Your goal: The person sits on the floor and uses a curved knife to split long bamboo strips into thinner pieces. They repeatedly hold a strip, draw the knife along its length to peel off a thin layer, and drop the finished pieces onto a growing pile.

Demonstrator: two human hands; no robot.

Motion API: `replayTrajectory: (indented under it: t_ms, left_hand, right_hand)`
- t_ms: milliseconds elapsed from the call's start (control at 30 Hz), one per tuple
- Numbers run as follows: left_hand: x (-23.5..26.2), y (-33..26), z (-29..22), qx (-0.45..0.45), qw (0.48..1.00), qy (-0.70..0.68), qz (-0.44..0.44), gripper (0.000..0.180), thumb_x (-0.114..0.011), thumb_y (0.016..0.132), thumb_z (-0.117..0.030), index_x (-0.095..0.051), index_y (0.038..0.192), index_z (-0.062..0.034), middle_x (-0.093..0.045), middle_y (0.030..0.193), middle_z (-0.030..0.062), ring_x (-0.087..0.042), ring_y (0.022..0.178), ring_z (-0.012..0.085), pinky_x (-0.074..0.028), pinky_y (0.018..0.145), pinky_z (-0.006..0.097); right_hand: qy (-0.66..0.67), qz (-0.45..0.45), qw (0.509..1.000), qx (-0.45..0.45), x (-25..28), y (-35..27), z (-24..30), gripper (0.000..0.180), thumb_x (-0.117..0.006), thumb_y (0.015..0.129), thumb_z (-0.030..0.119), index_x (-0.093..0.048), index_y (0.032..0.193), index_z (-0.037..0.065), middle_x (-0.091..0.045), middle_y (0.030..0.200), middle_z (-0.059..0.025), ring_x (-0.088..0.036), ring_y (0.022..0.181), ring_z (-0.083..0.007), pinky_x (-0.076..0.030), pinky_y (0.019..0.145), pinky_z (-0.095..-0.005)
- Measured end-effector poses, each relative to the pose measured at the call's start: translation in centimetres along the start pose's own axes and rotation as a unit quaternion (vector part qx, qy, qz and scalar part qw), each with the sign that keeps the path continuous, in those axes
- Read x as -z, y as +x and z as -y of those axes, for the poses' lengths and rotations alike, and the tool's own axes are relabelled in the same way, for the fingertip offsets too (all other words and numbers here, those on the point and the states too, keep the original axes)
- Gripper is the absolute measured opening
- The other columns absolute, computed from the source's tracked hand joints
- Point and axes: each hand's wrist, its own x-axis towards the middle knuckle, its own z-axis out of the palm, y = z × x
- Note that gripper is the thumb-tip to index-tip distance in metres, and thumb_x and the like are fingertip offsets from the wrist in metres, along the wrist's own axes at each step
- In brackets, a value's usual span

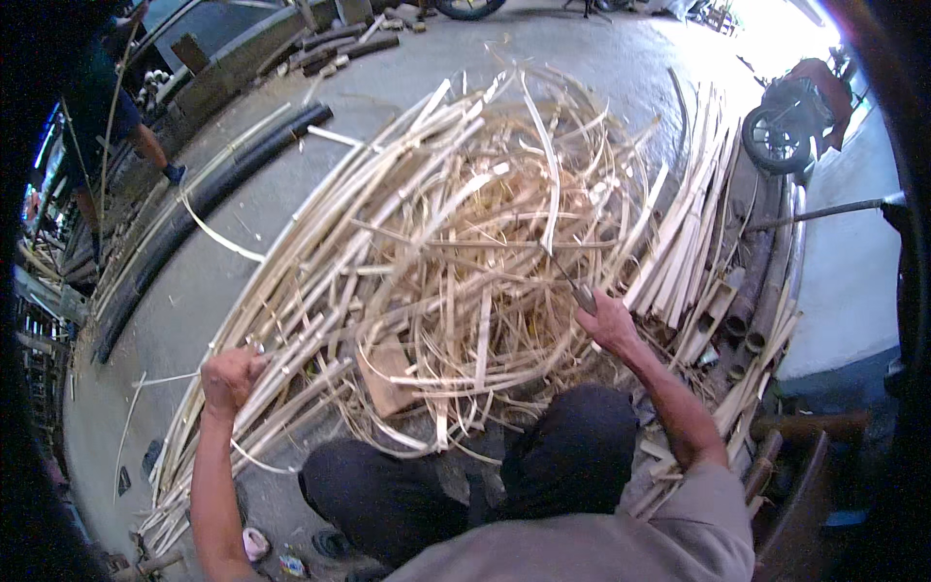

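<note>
My right hand point(609, 323) is wrapped round the handle of a knife point(583, 297), over the right side of the pile. Its thin dark blade points up and to the left, its tip by a long pale bamboo strip point(552, 184). At the left, my left hand point(231, 378) is closed in a fist at the near ends of a bundle of split bamboo strips point(320, 228). It seems to grip one strip, blurred as it runs rightward. Between my hands spreads a tangled heap of curly bamboo shavings point(514, 218). A flat wooden block point(386, 378) lies before my knees.
Straight split bamboo point(690, 233) lies at the right, beside dark pipes point(742, 308). A motorcycle wheel point(778, 138) stands at the far right. Long black pipes point(208, 233) lie on the left floor. Another person's leg point(150, 150) shows at the far left. Wood pieces point(349, 48) lie at the back.
</note>
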Motion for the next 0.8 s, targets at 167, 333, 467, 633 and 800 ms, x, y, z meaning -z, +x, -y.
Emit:
replayTrajectory:
  t_ms: [167, 333, 467, 633, 800]
  left_hand:
    - [-2.8, 1.1, -1.3, -0.004, 0.999, 0.041, 0.021, 0.056, -0.060, 0.094, -0.054, -0.049, 0.064, -0.0082, -0.051, 0.059, 0.0122, -0.058, 0.055, 0.0324, -0.044, 0.050, 0.045]
    - [-2.4, 2.1, -2.1, -0.005, 1.000, 0.022, 0.012, 0.057, -0.059, 0.093, -0.057, -0.050, 0.063, -0.0089, -0.050, 0.059, 0.0115, -0.057, 0.054, 0.0324, -0.042, 0.048, 0.045]
    - [1.2, -1.5, 0.0, 0.013, 0.999, 0.049, 0.002, 0.055, -0.056, 0.097, -0.056, -0.054, 0.067, -0.0092, -0.050, 0.059, 0.0117, -0.057, 0.056, 0.0333, -0.043, 0.051, 0.044]
    - [3.6, -8.9, 3.2, 0.145, 0.987, 0.071, 0.003, 0.038, -0.062, 0.098, -0.036, -0.057, 0.077, -0.0039, -0.057, 0.072, 0.0159, -0.058, 0.064, 0.0374, -0.044, 0.058, 0.049]
    - [-5.0, -5.5, -1.9, 0.305, 0.947, -0.102, 0.025, 0.033, -0.057, 0.099, -0.027, -0.066, 0.122, -0.0047, -0.068, 0.117, 0.0222, -0.065, 0.107, 0.0409, -0.051, 0.089, 0.049]
  right_hand:
    - [0.171, 0.053, 0.983, -0.025, -0.2, 0.2, 3.4, 0.039, -0.067, 0.087, 0.039, -0.059, 0.104, 0.004, -0.068, 0.085, -0.0205, -0.068, 0.078, -0.0396, -0.053, 0.071, -0.0499]
    - [0.106, -0.013, 0.922, 0.373, 3.0, 0.5, 10.5, 0.032, -0.068, 0.084, 0.034, -0.057, 0.098, 0.007, -0.064, 0.077, -0.0164, -0.067, 0.074, -0.0360, -0.055, 0.065, -0.0476]
    - [-0.004, -0.043, 0.965, 0.258, 2.8, 2.6, 6.6, 0.037, -0.064, 0.086, 0.032, -0.059, 0.114, 0.008, -0.065, 0.081, -0.0200, -0.068, 0.074, -0.0349, -0.056, 0.064, -0.0453]
    - [0.048, 0.083, 0.994, -0.048, -0.2, -1.6, -2.3, 0.043, -0.063, 0.088, 0.033, -0.063, 0.117, 0.002, -0.070, 0.089, -0.0262, -0.070, 0.082, -0.0398, -0.055, 0.073, -0.0468]
    - [0.235, 0.079, 0.969, 0.024, -7.2, -7.9, -1.3, 0.039, -0.068, 0.086, 0.033, -0.067, 0.111, 0.002, -0.071, 0.083, -0.0150, -0.070, 0.081, -0.0284, -0.053, 0.075, -0.0398]
